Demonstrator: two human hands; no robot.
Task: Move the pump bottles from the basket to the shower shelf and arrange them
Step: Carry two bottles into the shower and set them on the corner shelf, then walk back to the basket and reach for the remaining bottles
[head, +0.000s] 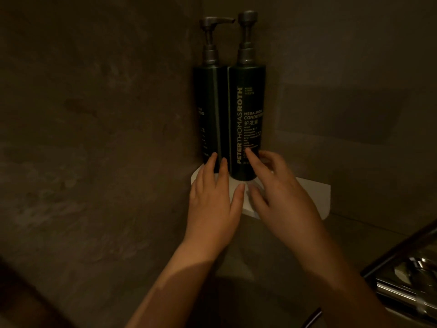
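Two hands up, both empty, nothing gripped. Nearest, low on my right, a shiny metal fixture (406,280), unclear what. My left hand (212,192) has straight fingers, tips resting on the lower part of the left pump bottle (208,110). My right hand (279,192) is loose; the index tip touches the label low on the right pump bottle (247,114), the thumb hangs clear of it, and the other fingers sit near its right side, contact unclear. Both hands hover over the front of the white corner shelf (314,195). Both bottles stand upright at the back of the shelf, touching each other, tucked into the corner of the dark wall (94,114). Left pump spout points right, toward the other pump; right spout direction not readable. Basket not in view. Judgement: placement done, final nudging. Risks: the bottles are tall and narrow, so a push higher up could tip one, and since they touch, one would knock over the other. Dragging a base forward brings it to the curved shelf edge. Turning the left pump may snag on its neighbour.
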